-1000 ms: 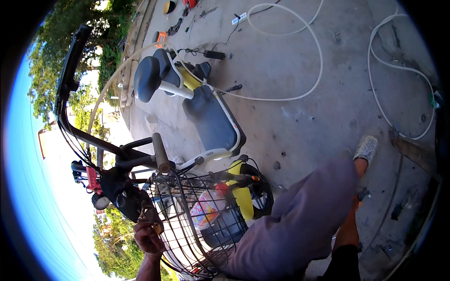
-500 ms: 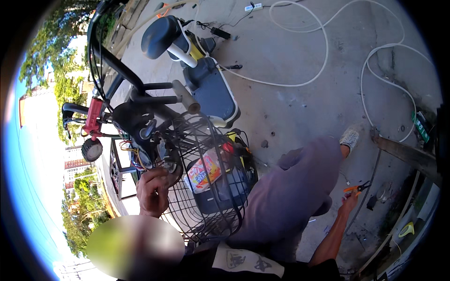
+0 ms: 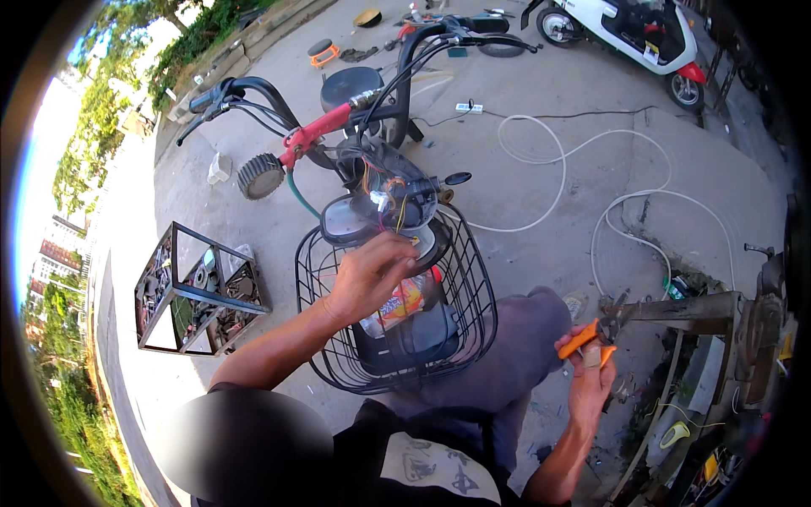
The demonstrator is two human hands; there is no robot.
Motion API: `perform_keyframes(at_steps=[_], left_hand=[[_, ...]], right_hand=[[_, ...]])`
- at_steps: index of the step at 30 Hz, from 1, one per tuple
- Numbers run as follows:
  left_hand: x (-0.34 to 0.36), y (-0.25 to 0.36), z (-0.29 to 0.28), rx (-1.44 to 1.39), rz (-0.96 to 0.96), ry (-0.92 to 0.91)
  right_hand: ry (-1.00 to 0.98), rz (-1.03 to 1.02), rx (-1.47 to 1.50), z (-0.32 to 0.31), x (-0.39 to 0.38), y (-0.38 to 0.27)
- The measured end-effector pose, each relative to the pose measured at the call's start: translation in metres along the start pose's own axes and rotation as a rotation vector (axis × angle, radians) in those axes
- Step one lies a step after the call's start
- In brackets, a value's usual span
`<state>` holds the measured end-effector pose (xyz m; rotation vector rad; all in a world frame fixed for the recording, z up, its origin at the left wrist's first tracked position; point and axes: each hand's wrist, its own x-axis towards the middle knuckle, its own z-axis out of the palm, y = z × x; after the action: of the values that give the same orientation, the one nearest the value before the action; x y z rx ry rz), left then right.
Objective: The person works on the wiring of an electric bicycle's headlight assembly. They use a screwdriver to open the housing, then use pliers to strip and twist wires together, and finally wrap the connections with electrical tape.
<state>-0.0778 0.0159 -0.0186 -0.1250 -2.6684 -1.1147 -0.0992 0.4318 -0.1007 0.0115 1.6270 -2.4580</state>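
Concrete yard; left hand [image 3: 365,279] pinching scooter wiring [image 3: 390,201], right hand [image 3: 591,380] clamped on orange-handled pliers [image 3: 591,334].

Strong daylight is seen across the concrete ground [image 3: 541,169], which is washed pale near its upper edge. Short, dark shadows are cast beneath the wire basket [image 3: 397,338] and the handlebar [image 3: 253,93]. The sky at the left rim is blown out to white. Straight lines are bent toward the rim by the fisheye lens, and the corners are cut off by a black border. A soft blurred patch is laid over the lower left. The centre is rendered sharply; the far right edge is sunk in shade.
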Motion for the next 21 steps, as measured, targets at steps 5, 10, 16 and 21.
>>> perform_keyframes(at_steps=[5,10,16,21], left_hand=[[-0.001,-0.003,0.011,-0.259,-0.064,0.059],[-0.002,0.000,0.010,-0.259,-0.099,0.050],[-0.003,0.000,0.008,-0.269,-0.124,0.052],[-0.003,0.005,0.006,-0.332,-0.192,0.037]], right_hand=[[-0.098,-0.377,-0.904,0.117,-0.001,-0.029],[-0.220,-0.647,-1.361,0.165,0.020,-0.026],[-0.266,-0.633,-1.373,0.179,0.023,-0.021],[-0.294,-0.632,-1.345,0.178,0.029,-0.011]])
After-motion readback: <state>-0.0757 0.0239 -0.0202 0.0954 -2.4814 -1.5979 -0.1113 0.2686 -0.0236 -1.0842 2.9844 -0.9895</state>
